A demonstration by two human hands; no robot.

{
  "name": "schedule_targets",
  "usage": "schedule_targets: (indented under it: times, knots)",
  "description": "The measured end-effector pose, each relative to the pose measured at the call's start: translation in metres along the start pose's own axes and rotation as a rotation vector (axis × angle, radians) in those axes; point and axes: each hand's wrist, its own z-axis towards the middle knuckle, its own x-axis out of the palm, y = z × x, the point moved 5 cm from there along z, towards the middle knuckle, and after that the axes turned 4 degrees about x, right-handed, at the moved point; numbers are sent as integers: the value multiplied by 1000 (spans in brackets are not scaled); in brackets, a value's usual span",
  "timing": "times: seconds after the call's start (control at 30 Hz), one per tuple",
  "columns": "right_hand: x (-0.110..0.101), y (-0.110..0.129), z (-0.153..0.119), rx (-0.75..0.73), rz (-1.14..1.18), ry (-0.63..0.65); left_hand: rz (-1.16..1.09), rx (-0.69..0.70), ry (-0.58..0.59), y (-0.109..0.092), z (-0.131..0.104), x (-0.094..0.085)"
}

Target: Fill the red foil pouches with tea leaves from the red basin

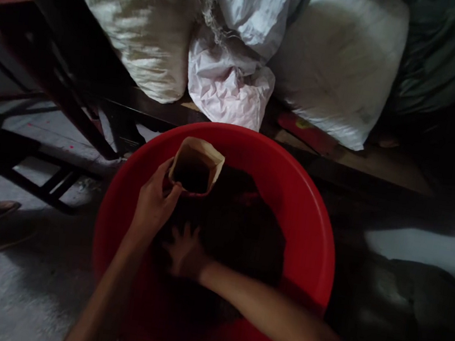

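A round red tub (315,222), smooth-walled with a thick rolled rim and apparently plastic, stood in the middle, holding a dark mass (241,223) whose grain was too dim to make out. Over the tub's far left part, the left hand (155,202) held a paper bag (197,160), pale tan inside, its squarish mouth creased and gaping upward, with shadowed contents or depth that could not be told apart. The left fingers were clamped on the bag's near left side, thumb at the near edge. The right hand (185,252) reached in from the near right, fingers spread well apart, low over the dark mass; whether they touched it could not be told. Beyond the far rim, bulging woven sacks rested on a dark ledge (155,108): a yellowish, wrinkled sack (145,29) at left, a crumpled white sack (231,86) with frayed threads above it, and a smoother, squarish sack (340,56) at right. A flat red piece (307,132) under the right one bore a yellowish patch, too dim to read. Rough grey floor (3,286) showed at left.
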Motion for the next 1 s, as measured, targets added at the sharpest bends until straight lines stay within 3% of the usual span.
schedule_targets:
  times: [0.2,0.3,0.37,0.5,0.57,0.63,0.7,0.77,0.83,0.9,1.0]
  knots:
    - [15,-29,-88,52,-25,15,-8,-30,13,-3,-2,2]
    - [2,-45,-110,46,3,56,-11,-28,12,-5,-4,3]
    - [-33,-51,-117,66,126,-57,-3,-19,12,-7,-4,3]
    - [-151,-49,-128,-39,469,-677,-24,12,36,-9,-5,3]
    - [-202,-49,-127,-93,518,-906,-60,16,42,-9,-6,4]
    - [-234,-53,-117,-94,491,-909,-80,18,30,-9,-7,5]
    - [-248,-65,-110,-68,439,-780,-70,15,7,-9,-7,5]
    - [-245,-88,-116,22,388,-704,-47,-3,0,-9,-7,5]
    - [-224,-120,-135,224,310,-677,-27,-18,-6,-7,-8,6]
    - [-182,-154,-156,490,239,-524,-30,-15,-6,-6,-8,7]
    - [-87,-179,-179,762,356,11,-41,-19,2,-4,-8,11]
